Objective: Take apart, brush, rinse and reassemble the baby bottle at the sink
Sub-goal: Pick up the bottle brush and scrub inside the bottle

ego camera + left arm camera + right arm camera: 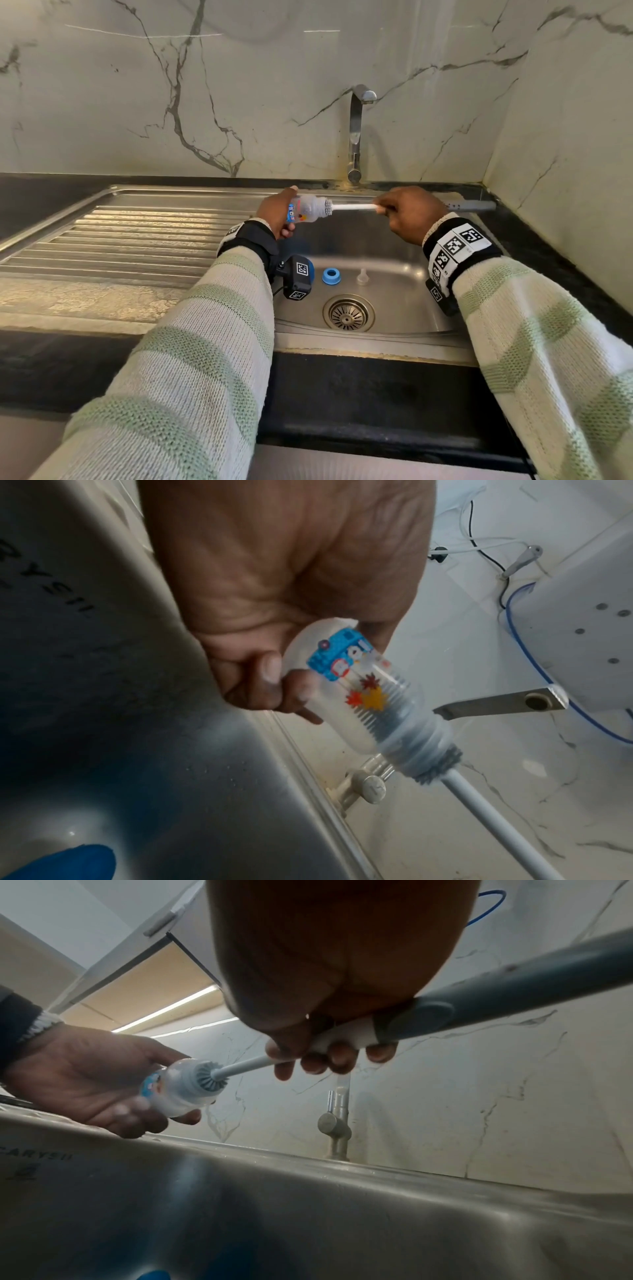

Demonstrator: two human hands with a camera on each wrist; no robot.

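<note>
- Holding the baby bottle [306,209] on its side above the sink [394,253], your left hand [276,214] has its fingers curled round the base end; your right hand [409,214] grips the brush [352,207] where the white shaft meets the grey handle.
- Contents, bottle: the bristle head sits inside the body and neck, with the last bristles showing at the mouth. No water is visible inside.
- Contents, sink: the blue collar [331,276] and the clear teat [362,277] lie apart on the basin floor, near the drain strainer [348,313]. The tap [356,133] shows no stream.
- Risk: your grip sits on the bottle's base only. A hard pull against the narrow neck could drag the bottle out of your hand.
- Risk: bristles springing free at the mouth would likely flick droplets onto the worktop.
- Risk: a dropped bottle could knock the teat towards the drain.
</note>
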